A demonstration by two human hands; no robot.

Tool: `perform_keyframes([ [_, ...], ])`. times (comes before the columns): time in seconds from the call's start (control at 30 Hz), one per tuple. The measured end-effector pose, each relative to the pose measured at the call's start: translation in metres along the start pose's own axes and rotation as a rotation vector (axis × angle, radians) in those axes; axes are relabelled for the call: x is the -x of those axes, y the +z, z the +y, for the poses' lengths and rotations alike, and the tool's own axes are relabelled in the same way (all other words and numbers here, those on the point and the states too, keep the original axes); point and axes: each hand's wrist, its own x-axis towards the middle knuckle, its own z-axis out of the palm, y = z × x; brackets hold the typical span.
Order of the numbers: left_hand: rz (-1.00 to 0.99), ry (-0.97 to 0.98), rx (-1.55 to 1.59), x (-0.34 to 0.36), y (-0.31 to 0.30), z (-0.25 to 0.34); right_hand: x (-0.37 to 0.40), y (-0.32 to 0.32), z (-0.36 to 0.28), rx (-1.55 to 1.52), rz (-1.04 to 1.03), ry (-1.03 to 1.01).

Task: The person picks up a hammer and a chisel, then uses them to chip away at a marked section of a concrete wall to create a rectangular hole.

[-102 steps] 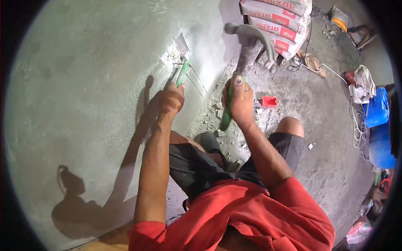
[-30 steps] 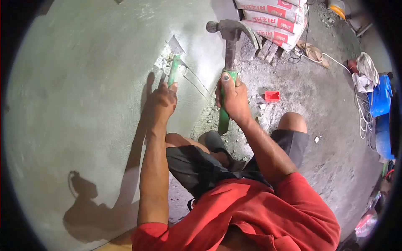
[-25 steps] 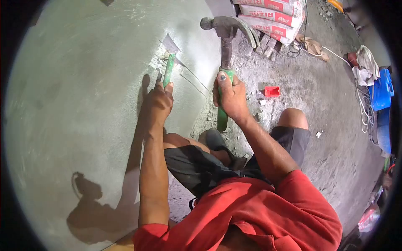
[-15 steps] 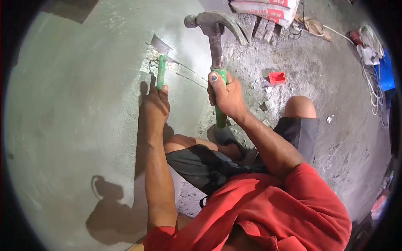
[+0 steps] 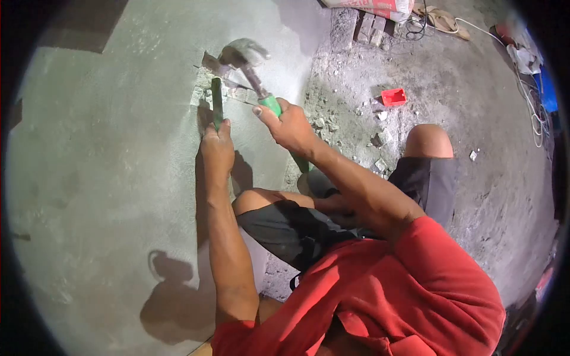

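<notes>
Closed around the lower part of a green chisel (image 5: 217, 98), my left hand (image 5: 218, 145) holds it up against the grey wall (image 5: 119, 154). The chisel's far end lies over a rough, broken patch (image 5: 203, 89) with a dark, angular area above it. My right hand (image 5: 291, 129) grips the green handle of a claw hammer (image 5: 254, 78). Its head is blurred by motion and sits just above and right of the chisel's upper end. Thin dark lines run along the wall beside the broken patch.
Rubble (image 5: 323, 121) lies along the foot of the wall. On the rough floor sits a small red box (image 5: 393, 97). Farther back are a printed sack (image 5: 380, 7), wooden blocks (image 5: 371, 29) and a white cable (image 5: 475, 37). My bent knee (image 5: 428, 141) is at right.
The hammer has swung left and down toward the chisel, its head now tilted left and blurred. The chisel and my left hand appear slightly farther left; the view has shifted a little.
</notes>
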Motion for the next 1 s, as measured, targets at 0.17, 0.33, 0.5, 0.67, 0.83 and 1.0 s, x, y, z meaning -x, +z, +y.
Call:
perform_keyframes([
  [0.17, -0.065, -0.067, -0.054, -0.005, -0.002, 0.0, 0.025, 0.022, 0.01, -0.283, 0.203, -0.128],
  [0.33, -0.023, -0.026, 0.301, -0.011, 0.008, -0.001, -0.019, -0.013, 0.001, 0.101, -0.135, 0.073],
  [0.5, -0.112, 0.058, 0.198, -0.019, 0.008, -0.026, 0.007, -0.017, -0.037, -0.161, 0.031, -0.009],
  [0.67, -0.107, -0.199, 0.318, -0.001, 0.004, 0.02, -0.028, -0.01, 0.007, 0.152, -0.127, 0.024],
  [0.83, -0.198, -0.298, 1.114, 0.006, 0.019, 0.041, -0.006, -0.047, -0.003, -0.012, -0.09, 0.207],
  [1.0, -0.322, -0.237, 1.085, 0.042, 0.059, 0.071, 0.002, -0.071, 0.008, -0.109, -0.038, 0.252],
])
